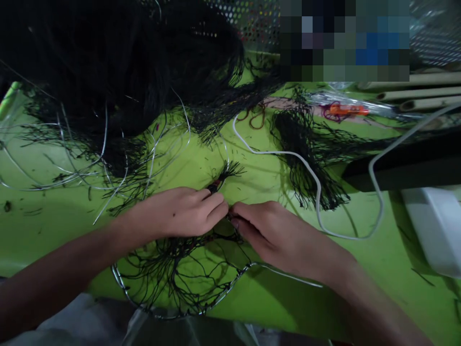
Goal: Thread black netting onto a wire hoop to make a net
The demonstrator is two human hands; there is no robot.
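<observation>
My left hand (192, 211) is closed around a gathered bundle of black netting, whose frayed end (230, 172) sticks out above the fingers. A reddish-brown binding shows just below the frayed strands. My right hand (268, 230) pinches thumb to finger, almost touching the left fingertips; whatever it holds is too small and dark to name. Below both hands the black net (187, 262) spreads in loose mesh. Its lower edge runs along a curved wire (223, 295), and one pale end of that wire points right under my right wrist.
A large heap of black netting (118, 62) covers the upper left, with loose pale wires (106, 129) beside it. Right of centre lie another net piece (306, 163), a white cord (313, 178) and an orange object (347, 110). A white block (434, 226) stands far right on the green tabletop (389, 288).
</observation>
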